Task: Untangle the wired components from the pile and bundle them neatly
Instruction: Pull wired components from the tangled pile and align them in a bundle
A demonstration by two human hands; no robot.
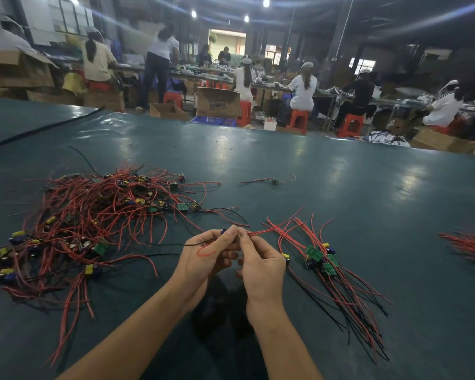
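Both hands meet over the middle of the table, each with its grip pinched on the same wired component (224, 231): the left hand (206, 255) holds its small blue body at the fingertips, and the right hand (261, 263) nips the red lead (261, 231) that runs off to the right, while a black lead (176, 244) trails away to the left. This looks like the straightening step, with one piece freed from the pile (93, 215) and its wires being drawn into line. The pile lies to the left, a thick tangle of red and black wire with green boards and yellow-and-blue parts. To the right a combed-out group (322, 260) lies with its boards together and its leads fanned toward the near edge. The next move probably calls for laying this piece onto that group, board to board and wires parallel, without snagging the loose ends. One stray component (274, 180) sits farther back, well apart. The table (340, 187) is covered in a dark green, slightly glossy sheet that reflects the ceiling lamps. Beyond it is a dim workshop, where people sit on red stools (298, 120) at long benches among cardboard boxes (217, 102).
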